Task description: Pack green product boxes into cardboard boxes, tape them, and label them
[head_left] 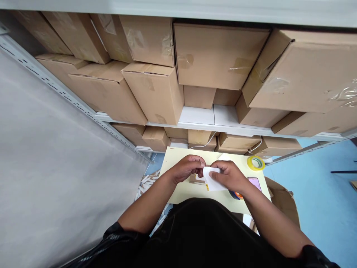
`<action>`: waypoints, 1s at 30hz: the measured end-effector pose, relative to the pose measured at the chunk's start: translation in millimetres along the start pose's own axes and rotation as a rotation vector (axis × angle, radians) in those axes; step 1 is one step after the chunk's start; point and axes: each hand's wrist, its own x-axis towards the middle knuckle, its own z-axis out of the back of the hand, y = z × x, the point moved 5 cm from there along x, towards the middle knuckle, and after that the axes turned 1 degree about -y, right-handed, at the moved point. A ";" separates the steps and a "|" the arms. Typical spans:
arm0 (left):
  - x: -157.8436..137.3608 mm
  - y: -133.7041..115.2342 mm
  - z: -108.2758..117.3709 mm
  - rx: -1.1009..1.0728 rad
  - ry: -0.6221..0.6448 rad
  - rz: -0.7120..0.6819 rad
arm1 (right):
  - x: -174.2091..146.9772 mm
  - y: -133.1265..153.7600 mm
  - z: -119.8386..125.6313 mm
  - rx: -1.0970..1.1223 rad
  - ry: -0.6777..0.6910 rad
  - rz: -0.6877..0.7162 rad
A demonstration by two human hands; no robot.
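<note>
Small tabletop sits in front of the person, with shelving full of stacked cardboard boxes behind it. Both hands meet over the tabletop's middle: left hand just left of the right hand, a paper sheet between them, over a small flat piece. Tape roll lies at the far right corner, phone near the right edge. Wall at left, floor right.
</note>
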 end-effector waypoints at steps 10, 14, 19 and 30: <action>-0.6 4.6 2.3 0.032 0.001 0.019 | -2.7 -7.2 -2.7 0.027 0.042 -0.053; -4.4 3.4 0.9 0.119 0.075 0.074 | -6.1 -10.9 -4.4 0.025 0.099 -0.094; -8.2 4.7 -2.3 0.217 0.136 0.147 | -10.9 -10.5 -5.1 -0.028 0.182 -0.143; -11.8 15.1 -9.3 0.251 0.148 0.174 | -19.5 -8.2 -5.2 -0.042 0.229 -0.134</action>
